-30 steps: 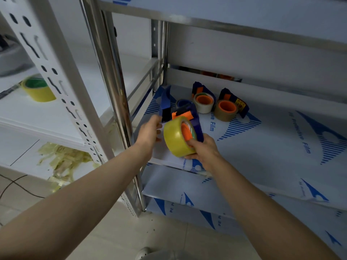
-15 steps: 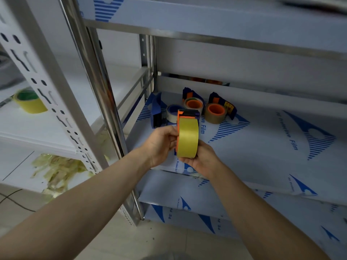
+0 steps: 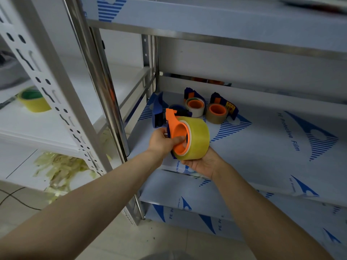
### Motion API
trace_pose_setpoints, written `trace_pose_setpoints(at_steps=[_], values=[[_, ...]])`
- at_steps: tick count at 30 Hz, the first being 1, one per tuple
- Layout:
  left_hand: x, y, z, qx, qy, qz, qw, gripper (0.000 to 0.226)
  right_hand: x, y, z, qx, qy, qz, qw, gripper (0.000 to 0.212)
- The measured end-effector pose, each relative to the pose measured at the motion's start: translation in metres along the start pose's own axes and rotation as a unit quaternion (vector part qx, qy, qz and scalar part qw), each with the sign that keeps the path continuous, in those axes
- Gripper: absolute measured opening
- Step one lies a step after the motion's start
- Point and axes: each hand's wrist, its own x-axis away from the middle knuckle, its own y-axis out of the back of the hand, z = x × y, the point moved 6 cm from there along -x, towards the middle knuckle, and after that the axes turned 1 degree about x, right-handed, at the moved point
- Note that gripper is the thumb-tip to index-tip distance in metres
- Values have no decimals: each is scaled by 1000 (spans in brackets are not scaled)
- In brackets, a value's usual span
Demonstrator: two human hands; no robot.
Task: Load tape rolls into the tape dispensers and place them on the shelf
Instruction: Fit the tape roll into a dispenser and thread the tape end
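A yellow tape roll (image 3: 197, 139) sits on the orange hub of a blue-and-orange tape dispenser (image 3: 175, 126), held above the front edge of the shelf (image 3: 262, 147). My left hand (image 3: 162, 143) grips the dispenser, thumb inside the orange hub. My right hand (image 3: 203, 163) cups the roll from below. Further back on the shelf stand two loaded dispensers, one with a white roll (image 3: 195, 107) and one with a brown roll (image 3: 217, 112). An empty blue dispenser (image 3: 157, 109) and a blue-cored roll (image 3: 177, 107) lie to their left.
A chrome upright post (image 3: 105, 87) stands just left of my hands. A white perforated post (image 3: 56, 87) belongs to the neighbouring rack, which holds a yellow roll with a green core (image 3: 33, 101). Crumpled tape scraps (image 3: 60, 171) lie on its lower shelf. A black cable (image 3: 16, 199) crosses the floor.
The dispenser with the yellow roll has turned from edge-on so its orange hub faces me. My left thumb has gone into the hub, and my right hand has moved under the roll.
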Motion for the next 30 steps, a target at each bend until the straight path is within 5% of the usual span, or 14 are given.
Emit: trace_pose_setpoints(at_steps=[2,10,14,18,26,30], values=[[-3,4,1,-7,-2,-9,1000,22,1,-1,1,34,6,-9,999,14],[-4,22,-7,-28,-93,-68,993,45,5,5,12,53,21,-90,994,35],[-2,26,-7,-52,-127,-110,984,45,12,5,30,229,50,-135,963,62],[-1,25,-7,-62,-148,-118,980,46,19,-11,44,285,100,-101,948,43],[0,28,-8,-46,-134,-92,986,47,15,-6,36,203,84,-49,974,20],[0,32,-6,-52,-144,-98,983,30,17,-7,35,198,99,-12,975,27]])
